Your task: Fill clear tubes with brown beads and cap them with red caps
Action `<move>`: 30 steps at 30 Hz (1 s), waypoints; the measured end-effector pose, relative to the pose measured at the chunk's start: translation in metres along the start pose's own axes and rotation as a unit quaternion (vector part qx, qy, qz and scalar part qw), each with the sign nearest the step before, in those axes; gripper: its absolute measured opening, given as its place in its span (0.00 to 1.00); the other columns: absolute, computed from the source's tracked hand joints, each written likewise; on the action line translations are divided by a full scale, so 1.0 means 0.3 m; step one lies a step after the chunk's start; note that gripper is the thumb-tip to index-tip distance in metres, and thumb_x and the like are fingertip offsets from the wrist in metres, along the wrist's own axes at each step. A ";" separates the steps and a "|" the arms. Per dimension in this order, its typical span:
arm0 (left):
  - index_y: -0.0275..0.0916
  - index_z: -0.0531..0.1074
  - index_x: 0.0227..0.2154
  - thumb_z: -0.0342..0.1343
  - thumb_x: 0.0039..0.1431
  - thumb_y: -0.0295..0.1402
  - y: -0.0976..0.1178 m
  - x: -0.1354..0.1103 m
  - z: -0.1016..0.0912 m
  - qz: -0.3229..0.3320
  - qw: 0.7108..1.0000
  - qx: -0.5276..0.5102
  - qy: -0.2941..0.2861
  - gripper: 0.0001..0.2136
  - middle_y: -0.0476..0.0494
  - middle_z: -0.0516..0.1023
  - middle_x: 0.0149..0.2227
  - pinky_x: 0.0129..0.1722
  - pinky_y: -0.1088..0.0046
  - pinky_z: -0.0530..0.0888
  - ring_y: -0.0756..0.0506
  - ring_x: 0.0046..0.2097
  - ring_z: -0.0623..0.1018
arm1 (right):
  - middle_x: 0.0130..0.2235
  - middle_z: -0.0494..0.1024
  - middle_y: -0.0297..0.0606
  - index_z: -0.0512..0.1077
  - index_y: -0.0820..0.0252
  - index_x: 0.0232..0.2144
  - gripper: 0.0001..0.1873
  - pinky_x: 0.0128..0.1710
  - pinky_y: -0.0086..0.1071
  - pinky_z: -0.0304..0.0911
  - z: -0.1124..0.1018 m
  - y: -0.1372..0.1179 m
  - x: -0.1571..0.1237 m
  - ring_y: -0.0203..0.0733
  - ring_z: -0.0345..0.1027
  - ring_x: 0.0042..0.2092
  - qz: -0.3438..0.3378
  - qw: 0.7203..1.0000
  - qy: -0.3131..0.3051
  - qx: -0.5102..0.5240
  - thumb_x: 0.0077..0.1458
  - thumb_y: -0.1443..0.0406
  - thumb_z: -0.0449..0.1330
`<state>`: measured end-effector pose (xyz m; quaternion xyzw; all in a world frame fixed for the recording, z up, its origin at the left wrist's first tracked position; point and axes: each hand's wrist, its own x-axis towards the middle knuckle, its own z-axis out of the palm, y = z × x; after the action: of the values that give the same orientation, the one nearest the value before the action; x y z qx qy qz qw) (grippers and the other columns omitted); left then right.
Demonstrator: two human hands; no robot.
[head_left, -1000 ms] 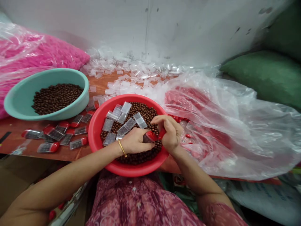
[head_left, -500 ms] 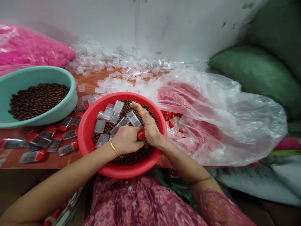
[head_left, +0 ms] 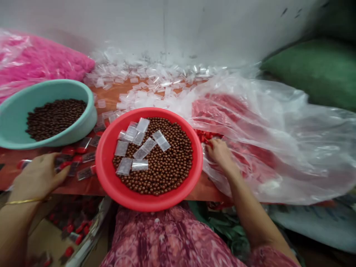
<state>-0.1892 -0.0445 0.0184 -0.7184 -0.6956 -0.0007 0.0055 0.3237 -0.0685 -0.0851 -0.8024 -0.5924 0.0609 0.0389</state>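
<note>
My left hand [head_left: 36, 178] is at the left over a loose pile of clear cases with red caps [head_left: 86, 172]. Its thumb stands apart from the fingers, and no held thing shows in it. Right of the bowl, my right hand [head_left: 222, 156] has its fingertips pinched at the small red caps [head_left: 204, 135], apparently on one of them. A red bowl [head_left: 101, 163] sits at the table edge, between the hands. Brown beads [head_left: 167, 170] fill its bottom, and several clear plastic cases [head_left: 141, 151] lie on them.
A teal basin [head_left: 90, 107] of dark brown beads stands left. Behind lie many clear pieces [head_left: 155, 79] and a pink-filled bag [head_left: 50, 55]. A big clear plastic bag [head_left: 278, 111] spreads over the right side. Red-capped cases [head_left: 79, 230] lie below the table at left.
My hands, together over the bowl with a red-capped piece, have parted. The left moved left to the capped cases, the right moved right to the red caps. Another clear case shows in the bowl.
</note>
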 end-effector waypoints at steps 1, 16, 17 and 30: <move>0.36 0.68 0.38 0.45 0.55 0.42 0.042 -0.008 -0.021 -0.003 1.000 0.024 0.007 0.16 0.41 0.75 0.33 0.37 0.67 0.69 0.41 0.38 0.73 | 0.43 0.74 0.57 0.73 0.69 0.39 0.16 0.43 0.39 0.58 0.008 0.003 -0.004 0.52 0.66 0.45 -0.011 1.000 0.001 -0.006 0.57 0.66 0.49; 0.33 0.70 0.40 0.51 0.57 0.39 0.637 0.124 0.016 0.265 0.950 0.064 -0.154 0.14 0.34 0.76 0.42 0.40 0.67 0.71 0.37 0.45 0.76 | 0.31 0.74 0.43 0.74 0.62 0.37 0.21 0.28 0.36 0.62 -0.076 -0.009 -0.091 0.42 0.65 0.28 -0.008 0.965 0.198 0.175 0.55 0.52 0.51; 0.34 0.70 0.40 0.51 0.57 0.38 0.637 0.120 0.010 0.265 0.951 0.054 -0.152 0.13 0.35 0.77 0.41 0.39 0.68 0.70 0.38 0.45 0.76 | 0.30 0.73 0.41 0.74 0.61 0.36 0.19 0.29 0.35 0.62 -0.111 -0.050 -0.098 0.41 0.65 0.28 -0.060 0.951 0.214 0.215 0.56 0.53 0.51; 0.36 0.72 0.37 0.51 0.53 0.38 0.565 0.051 -0.058 0.209 0.914 -0.277 -0.212 0.12 0.45 0.79 0.34 0.37 0.72 0.70 0.46 0.37 0.77 | 0.36 0.77 0.41 0.70 0.65 0.42 0.15 0.35 0.31 0.63 -0.235 -0.526 0.048 0.40 0.70 0.35 -0.378 0.874 -0.068 0.298 0.58 0.61 0.52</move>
<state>-0.0191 -0.0348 0.0349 -0.8033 -0.4864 -0.0404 -0.3413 0.1886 -0.0076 0.0051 -0.4617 -0.8052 0.2700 0.2560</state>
